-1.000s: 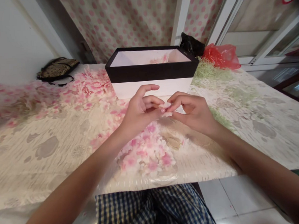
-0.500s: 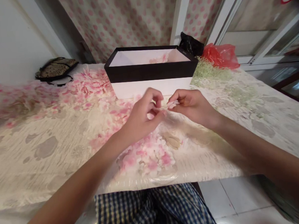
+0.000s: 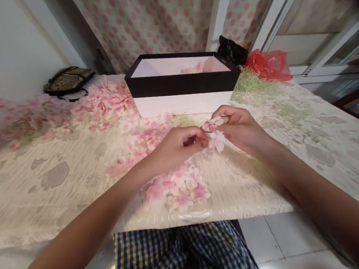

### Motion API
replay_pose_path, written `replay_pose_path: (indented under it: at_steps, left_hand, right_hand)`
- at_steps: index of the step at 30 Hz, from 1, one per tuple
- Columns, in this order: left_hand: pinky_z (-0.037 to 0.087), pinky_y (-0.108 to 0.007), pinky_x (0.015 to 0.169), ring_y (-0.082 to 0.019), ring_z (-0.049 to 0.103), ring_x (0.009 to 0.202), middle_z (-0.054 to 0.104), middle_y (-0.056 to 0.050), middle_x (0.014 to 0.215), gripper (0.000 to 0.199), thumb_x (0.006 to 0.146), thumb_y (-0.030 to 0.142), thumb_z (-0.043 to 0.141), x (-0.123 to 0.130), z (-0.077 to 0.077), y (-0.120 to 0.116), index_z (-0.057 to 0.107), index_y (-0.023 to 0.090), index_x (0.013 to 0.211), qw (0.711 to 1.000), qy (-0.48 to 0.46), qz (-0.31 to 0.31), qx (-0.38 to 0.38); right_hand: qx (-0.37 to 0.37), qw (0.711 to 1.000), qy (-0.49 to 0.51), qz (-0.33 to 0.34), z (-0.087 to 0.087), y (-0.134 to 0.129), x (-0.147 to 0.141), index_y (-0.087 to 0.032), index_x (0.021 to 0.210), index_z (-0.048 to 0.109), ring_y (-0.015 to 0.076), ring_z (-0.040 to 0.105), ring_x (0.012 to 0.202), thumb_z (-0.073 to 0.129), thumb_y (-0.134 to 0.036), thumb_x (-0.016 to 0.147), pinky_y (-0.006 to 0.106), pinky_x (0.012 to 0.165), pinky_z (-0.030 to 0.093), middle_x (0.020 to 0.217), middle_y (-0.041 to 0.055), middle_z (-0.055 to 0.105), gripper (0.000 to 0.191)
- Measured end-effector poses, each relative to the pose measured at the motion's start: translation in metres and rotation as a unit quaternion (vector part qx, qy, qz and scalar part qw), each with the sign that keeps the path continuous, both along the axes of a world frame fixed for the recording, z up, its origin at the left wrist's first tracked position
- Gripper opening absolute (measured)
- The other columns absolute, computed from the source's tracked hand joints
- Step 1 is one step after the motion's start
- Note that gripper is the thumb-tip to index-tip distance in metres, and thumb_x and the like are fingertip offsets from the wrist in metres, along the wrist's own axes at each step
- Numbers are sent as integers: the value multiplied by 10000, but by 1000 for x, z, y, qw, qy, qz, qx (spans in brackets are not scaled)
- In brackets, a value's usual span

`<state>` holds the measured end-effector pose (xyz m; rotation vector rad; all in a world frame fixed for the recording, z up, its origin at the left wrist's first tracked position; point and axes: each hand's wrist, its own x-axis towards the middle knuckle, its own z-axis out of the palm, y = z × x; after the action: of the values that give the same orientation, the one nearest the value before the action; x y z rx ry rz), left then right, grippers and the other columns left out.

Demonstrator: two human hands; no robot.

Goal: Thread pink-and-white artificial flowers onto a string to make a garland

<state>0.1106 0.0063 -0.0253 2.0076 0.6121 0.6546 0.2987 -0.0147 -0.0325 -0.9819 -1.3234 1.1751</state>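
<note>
My right hand [image 3: 240, 126] pinches a pale pink artificial flower [image 3: 214, 122] between thumb and fingers. Just below it a second whitish-pink artificial flower [image 3: 217, 141] hangs against the fingertips of my left hand [image 3: 188, 144], which are pressed together in a pinch. A short, thin, dark line shows between the hands; whether it is a stem or a thread I cannot tell. Under and beside my left forearm lie loose pink and white flowers [image 3: 182, 187] on the patterned tablecloth [image 3: 89, 205]. Both hands are above the table, in front of the box.
A black-rimmed white box [image 3: 183, 103] stands behind my hands, with some pink flowers inside. More flowers [image 3: 110, 98] are heaped at the left. Green paper shreds [image 3: 258, 83], a red plastic bag [image 3: 268, 64] and a black bag [image 3: 232, 50] lie right; a patterned pouch [image 3: 68, 80] sits back left.
My left hand has lowered and moved right, and its fingers have closed to a pinch. A second flower now shows between the hands. A tan oval shape on the table below them is gone from view.
</note>
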Motion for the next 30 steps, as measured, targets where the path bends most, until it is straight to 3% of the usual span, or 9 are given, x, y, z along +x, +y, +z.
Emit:
replay_pose_path:
  at_steps: [5,10,16,19,23,26,28,30]
  left_hand:
    - [323,-186,456,-54,450,498,571,30,613,56,742,167,596,-2,2,8,646,145,733,992,-3,62,-106]
    - [340,-173,461,-51,479,517,609,6,640,92,741,169,590,-3,0,9,667,130,711,991,28,66,-110]
    - [359,-156,397,-47,505,436,600,10,692,112,844,184,511,-2,7,5,549,160,946,985,-29,63,-157]
    - [441,-175,477,-60,566,525,632,-26,831,101,841,96,461,-2,8,4,525,153,895,990,-67,37,-122]
    - [491,-207,650,-85,579,713,601,-41,938,161,802,74,551,-3,1,7,583,147,943,997,-59,21,43]
    - [476,-197,635,-86,552,738,558,-49,966,107,792,143,624,-3,-5,10,642,159,897,984,-72,46,153]
    - [462,-185,597,-85,546,730,557,-48,955,53,764,182,676,-3,-5,10,662,154,807,981,-100,58,157]
    - [445,-178,541,-74,542,649,593,-35,850,90,751,216,703,-3,-1,8,655,141,742,989,-117,44,76]
  right_hand:
    - [-79,993,59,66,-1,1,8,-231,741,601,147,666,684,791,-275,636,291,636,524,729,-15,704,221]
    - [-163,977,29,132,0,-2,10,-200,742,648,106,644,614,795,-205,611,209,558,495,712,-3,709,196]
    - [-164,978,93,94,2,0,7,-185,732,664,114,650,649,772,-186,635,221,629,517,698,3,698,145]
    - [-158,976,135,63,1,4,10,-189,687,660,124,642,666,787,-178,608,250,669,531,698,-6,681,150]
    - [-173,975,127,58,-2,7,12,-198,674,677,139,628,686,773,-189,635,287,707,542,724,7,675,104]
    - [-187,972,129,55,-5,7,10,-202,659,672,149,634,703,769,-183,638,308,744,545,730,9,671,101]
    - [-195,970,136,48,-5,6,9,-201,642,659,149,640,707,773,-172,629,309,744,545,724,2,667,118]
    - [-198,969,134,57,-6,5,7,-197,646,659,137,636,683,777,-170,624,291,709,543,713,-5,664,123]
